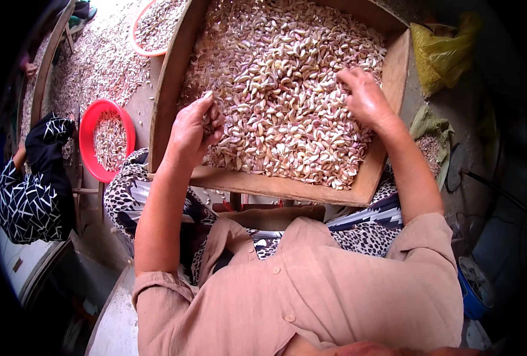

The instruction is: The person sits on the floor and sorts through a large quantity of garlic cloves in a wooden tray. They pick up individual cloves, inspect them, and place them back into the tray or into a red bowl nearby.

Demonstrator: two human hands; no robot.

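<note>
A wooden tray (396,77) across my lap holds a thick layer of pale and purplish garlic cloves (299,118). Over the tray's left side, my left hand (197,127) is closed, fingers curled in and thumb on top. Something pale, which looks like garlic cloves, shows between its fingers. My right hand (363,99) reaches over the cloves near the right wall. Its fingers are bent and slightly apart, with the tips at the cloves; nothing shows held in them.
Left of the tray stands a red basin (131,133) with cloves, and another basin (134,37) sits farther off. Loose cloves cover the floor (106,65) there. A person in black-and-white patterned clothing (35,196) is at far left. A yellow bag (444,56) stands to the right.
</note>
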